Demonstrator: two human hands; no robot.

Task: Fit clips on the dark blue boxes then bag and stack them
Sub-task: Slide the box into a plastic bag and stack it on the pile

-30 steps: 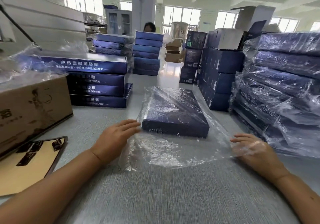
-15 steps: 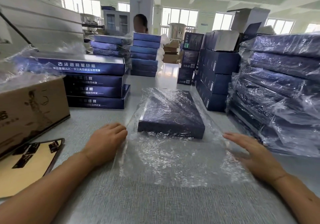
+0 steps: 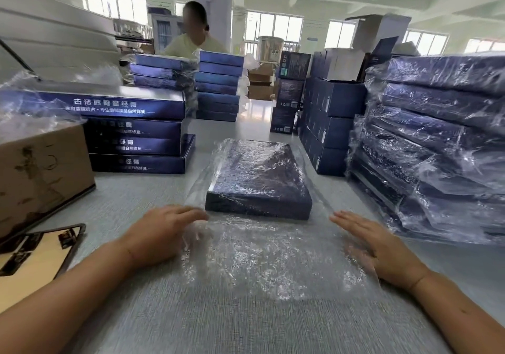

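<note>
A dark blue box (image 3: pixel 259 181) lies flat on the grey table inside a clear plastic bag (image 3: pixel 267 255), whose loose open end spreads toward me. My left hand (image 3: pixel 161 230) rests on the bag's left edge, fingers stretched toward the box's near left corner. My right hand (image 3: pixel 374 244) lies flat on the bag's right edge, fingers straight, with film over part of it. Neither hand touches the box itself.
Unbagged blue boxes (image 3: pixel 136 132) are stacked at the left, bagged ones (image 3: pixel 442 140) at the right. A cardboard carton (image 3: pixel 41 173) and a tray with dark clips (image 3: pixel 35 252) sit near left. More stacks (image 3: pixel 218 85) and a person (image 3: pixel 194 36) are at the back.
The bagged box has slid farther from me and squared up. Both hands moved forward along the bag's edges, flattening the loose end. The person at the back has risen into view.
</note>
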